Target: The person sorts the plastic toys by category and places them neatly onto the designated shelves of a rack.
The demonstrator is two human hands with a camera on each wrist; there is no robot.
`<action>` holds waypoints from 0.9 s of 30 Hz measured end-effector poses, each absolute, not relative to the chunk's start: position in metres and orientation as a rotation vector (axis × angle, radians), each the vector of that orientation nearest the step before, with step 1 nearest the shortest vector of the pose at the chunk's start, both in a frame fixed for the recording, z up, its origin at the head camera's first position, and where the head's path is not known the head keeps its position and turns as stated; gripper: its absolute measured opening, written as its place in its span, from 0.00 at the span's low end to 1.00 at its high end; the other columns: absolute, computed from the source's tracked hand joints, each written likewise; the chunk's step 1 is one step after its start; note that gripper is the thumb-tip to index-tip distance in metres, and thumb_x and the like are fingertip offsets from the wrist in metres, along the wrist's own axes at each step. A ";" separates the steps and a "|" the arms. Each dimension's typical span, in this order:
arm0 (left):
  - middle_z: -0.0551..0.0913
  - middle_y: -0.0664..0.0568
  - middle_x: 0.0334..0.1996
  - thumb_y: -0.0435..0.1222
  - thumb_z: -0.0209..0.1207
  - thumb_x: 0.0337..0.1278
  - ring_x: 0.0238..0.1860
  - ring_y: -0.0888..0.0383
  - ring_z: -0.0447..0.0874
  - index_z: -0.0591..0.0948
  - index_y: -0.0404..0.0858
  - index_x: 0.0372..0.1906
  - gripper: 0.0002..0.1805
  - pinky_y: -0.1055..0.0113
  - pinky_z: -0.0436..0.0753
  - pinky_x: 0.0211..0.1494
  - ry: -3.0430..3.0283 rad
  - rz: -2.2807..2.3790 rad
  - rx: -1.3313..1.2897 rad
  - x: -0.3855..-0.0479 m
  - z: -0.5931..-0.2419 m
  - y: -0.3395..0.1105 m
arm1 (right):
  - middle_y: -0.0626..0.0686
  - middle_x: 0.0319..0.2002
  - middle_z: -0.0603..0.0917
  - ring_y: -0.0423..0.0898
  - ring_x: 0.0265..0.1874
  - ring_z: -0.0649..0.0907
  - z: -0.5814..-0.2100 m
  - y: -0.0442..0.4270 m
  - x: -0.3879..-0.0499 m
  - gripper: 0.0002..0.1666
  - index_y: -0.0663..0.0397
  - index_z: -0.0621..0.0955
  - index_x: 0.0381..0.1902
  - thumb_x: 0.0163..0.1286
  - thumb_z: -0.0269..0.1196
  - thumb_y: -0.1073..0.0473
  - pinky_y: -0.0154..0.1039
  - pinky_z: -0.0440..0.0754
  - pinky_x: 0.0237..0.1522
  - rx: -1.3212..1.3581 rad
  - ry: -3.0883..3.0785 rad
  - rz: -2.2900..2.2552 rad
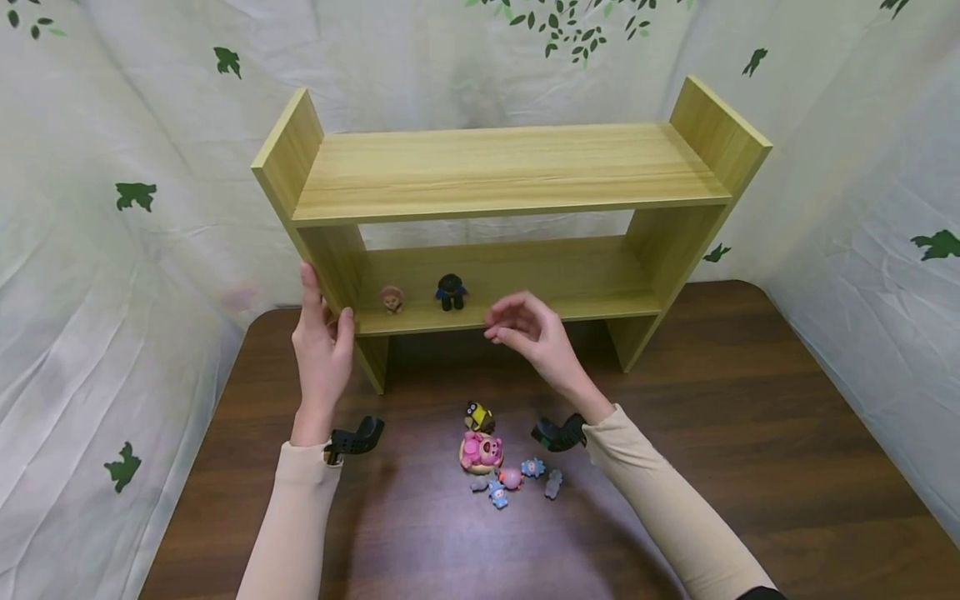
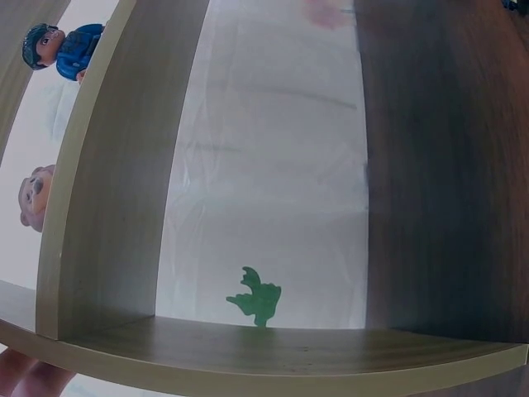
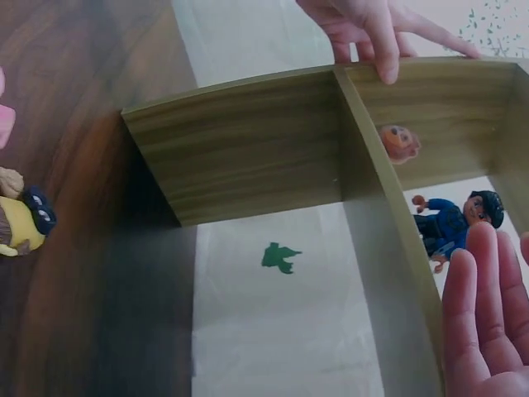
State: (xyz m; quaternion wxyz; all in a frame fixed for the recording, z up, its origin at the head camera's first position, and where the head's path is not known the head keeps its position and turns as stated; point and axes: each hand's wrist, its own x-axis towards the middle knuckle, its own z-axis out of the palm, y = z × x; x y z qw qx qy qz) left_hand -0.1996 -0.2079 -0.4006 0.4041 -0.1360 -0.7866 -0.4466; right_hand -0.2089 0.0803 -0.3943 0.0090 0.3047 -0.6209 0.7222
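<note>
While the left hand (image 1: 322,346) is gripping the left panel (image 1: 333,258) of the wooden shelf (image 1: 510,167), thumb lapping its front edge, the right hand (image 1: 536,342) is hovering at the lower board (image 1: 540,271), fingers loosely bent, thumb near them; whether it is touching, I cannot tell. That board is carrying 2 toys: a small brown figure (image 1: 392,299) near the left panel and a capped figure (image 1: 451,292) in blue to its right. They are standing close to the front edge, and bare board is stretching rightward to the right panel (image 1: 667,250). The shelf is standing upright on the brown table (image 1: 787,433), its long axis running left to right. The capped figure is facing forward, its long axis vertical.
</note>
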 end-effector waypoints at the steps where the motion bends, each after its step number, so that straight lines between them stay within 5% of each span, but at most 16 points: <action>1: 0.67 0.45 0.66 0.24 0.48 0.65 0.36 0.44 0.75 0.48 0.71 0.73 0.46 0.77 0.66 0.32 -1.987 -1.128 -0.340 -0.200 -0.400 -0.208 | 0.70 0.42 0.78 0.52 0.38 0.83 -0.396 0.081 -0.208 0.14 0.74 0.72 0.48 0.64 0.57 0.76 0.44 0.81 0.42 0.962 -1.949 2.256; 14: 0.69 0.43 0.64 0.24 0.48 0.64 0.31 0.46 0.72 0.48 0.71 0.73 0.46 0.76 0.65 0.30 -1.978 -1.128 -0.345 -0.201 -0.400 -0.208 | 0.70 0.41 0.79 0.69 0.39 0.79 -0.435 0.083 -0.194 0.14 0.74 0.73 0.49 0.65 0.57 0.75 0.48 0.81 0.42 1.063 -2.164 2.241; 21: 0.69 0.43 0.63 0.24 0.48 0.64 0.31 0.47 0.72 0.48 0.71 0.73 0.46 0.75 0.64 0.29 -1.982 -1.128 -0.339 -0.200 -0.401 -0.207 | 0.71 0.42 0.79 0.65 0.41 0.80 -0.452 0.085 -0.192 0.14 0.74 0.74 0.49 0.65 0.56 0.77 0.56 0.79 0.44 1.007 -2.238 2.266; 27: 0.70 0.41 0.63 0.24 0.48 0.64 0.31 0.47 0.71 0.48 0.71 0.73 0.46 0.76 0.64 0.30 -1.982 -1.129 -0.336 -0.199 -0.401 -0.207 | 0.76 0.44 0.76 0.73 0.43 0.76 -0.461 0.082 -0.189 0.15 0.79 0.72 0.49 0.64 0.55 0.79 0.45 0.80 0.45 0.971 -2.303 2.299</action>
